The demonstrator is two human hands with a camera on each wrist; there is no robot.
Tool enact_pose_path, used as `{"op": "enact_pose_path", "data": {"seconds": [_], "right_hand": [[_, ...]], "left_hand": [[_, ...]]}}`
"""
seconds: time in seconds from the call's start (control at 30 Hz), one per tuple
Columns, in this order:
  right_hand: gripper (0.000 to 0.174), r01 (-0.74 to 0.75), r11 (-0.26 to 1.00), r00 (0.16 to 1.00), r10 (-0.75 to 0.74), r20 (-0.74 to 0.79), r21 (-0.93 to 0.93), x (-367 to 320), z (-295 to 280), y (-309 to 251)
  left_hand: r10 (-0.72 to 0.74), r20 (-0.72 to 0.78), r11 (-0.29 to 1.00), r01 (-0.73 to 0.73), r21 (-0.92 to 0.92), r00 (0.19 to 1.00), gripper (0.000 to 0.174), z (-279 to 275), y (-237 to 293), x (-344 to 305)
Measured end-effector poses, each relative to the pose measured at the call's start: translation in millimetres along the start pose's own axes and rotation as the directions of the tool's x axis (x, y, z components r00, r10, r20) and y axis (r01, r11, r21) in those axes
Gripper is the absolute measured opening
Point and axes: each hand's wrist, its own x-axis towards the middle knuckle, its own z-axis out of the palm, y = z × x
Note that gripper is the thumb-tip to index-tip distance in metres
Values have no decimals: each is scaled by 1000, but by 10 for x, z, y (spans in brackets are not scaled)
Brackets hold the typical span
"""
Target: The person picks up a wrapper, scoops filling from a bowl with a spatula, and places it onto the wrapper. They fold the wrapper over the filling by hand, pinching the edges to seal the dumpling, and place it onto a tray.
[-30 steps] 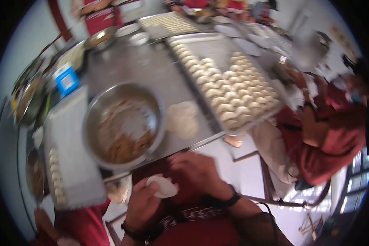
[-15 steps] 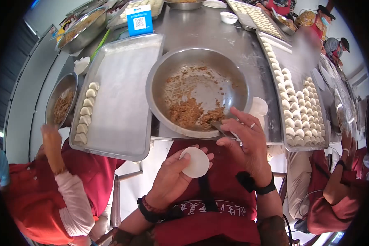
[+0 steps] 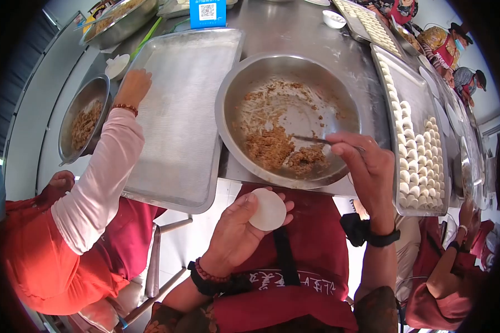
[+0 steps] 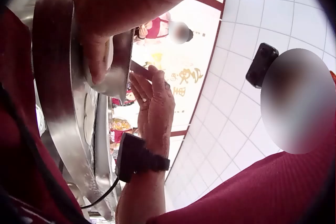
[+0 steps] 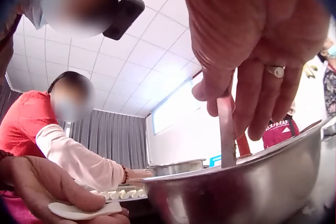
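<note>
My left hand (image 3: 236,230) holds a round white dough wrapper (image 3: 268,210) across its fingers, the thumb resting on its edge, below the front rim of a large steel bowl (image 3: 228,125). Brown minced filling (image 3: 269,147) lies in the near part of that bowl. Over the bowl's right side my right hand (image 3: 369,166) pinches a thin metal utensil (image 3: 311,139), whose far end reaches the filling. In the right wrist view the flat utensil (image 5: 227,132) stands between thumb and fingers of my right hand (image 5: 257,40), above the bowl rim.
A metal tray (image 3: 175,111) stands left of the bowl, with a neighbour's arm (image 3: 114,161) stretched across its left side. Farther left is a smaller filling bowl (image 3: 66,125). Rows of dumplings (image 3: 414,161) fill much of a tray at right. A blue card (image 3: 208,13) stands behind.
My right hand has gone from the bowl's front rim to over its right side, lifting the utensil's handle. The neighbour's arm has reached forward over the left tray. The left hand still holds the wrapper.
</note>
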Motion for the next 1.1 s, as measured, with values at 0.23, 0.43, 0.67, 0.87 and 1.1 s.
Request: {"op": "enact_pose_path", "data": {"seconds": [0.23, 0.43, 0.67, 0.87, 1.1], "right_hand": [[18, -33, 993, 990, 16, 142, 116, 259, 266, 171], [18, -48, 994, 986, 31, 162, 98, 98, 203, 131], [17, -214, 955, 962, 170, 215, 203, -74, 85, 70], [18, -259, 928, 940, 179, 289, 267, -86, 55, 90], [20, -352, 862, 906, 216, 365, 364, -98, 25, 153]], "left_hand": [[26, -16, 999, -26, 28, 1000, 41, 65, 53, 9], [56, 6, 998, -56, 34, 998, 48, 122, 99, 37], [78, 27, 996, -79, 32, 997, 52, 195, 132, 71], [92, 23, 996, -92, 15, 995, 51, 213, 143, 76], [77, 34, 997, -77, 16, 996, 52, 227, 167, 81]]}}
